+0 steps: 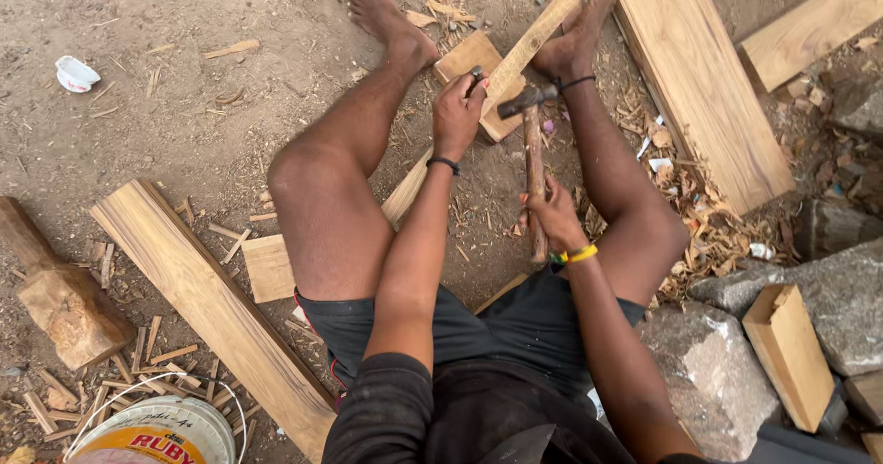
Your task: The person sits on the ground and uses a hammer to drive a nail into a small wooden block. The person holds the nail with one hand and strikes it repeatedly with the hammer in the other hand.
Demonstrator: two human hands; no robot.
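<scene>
A long wooden strip [515,59] runs diagonally across the dirt floor [138,124], propped on a small wooden block [469,59] and pinned at its far end under the person's right foot [579,41]. The left hand [457,110] is closed around a small dark metal tool, seemingly a chisel or punch [476,74], its tip set against the strip just beside the block. The right hand [552,216] is wrapped tight round the lower end of a hammer's wooden handle, with the hammer [531,124] raised so its head hangs just beside the tool's top, not touching it.

This looks like the striking step of cutting or marking the strip. The next blow, as I judge it, calls for a square hit on the tool's head, clear of the left knuckles, with the foot holding the strip steady.

Around them lie a wide plank [699,87], a thick beam [212,298], wood chips [699,225], stones [717,372] and a plastic bucket [156,432].
</scene>
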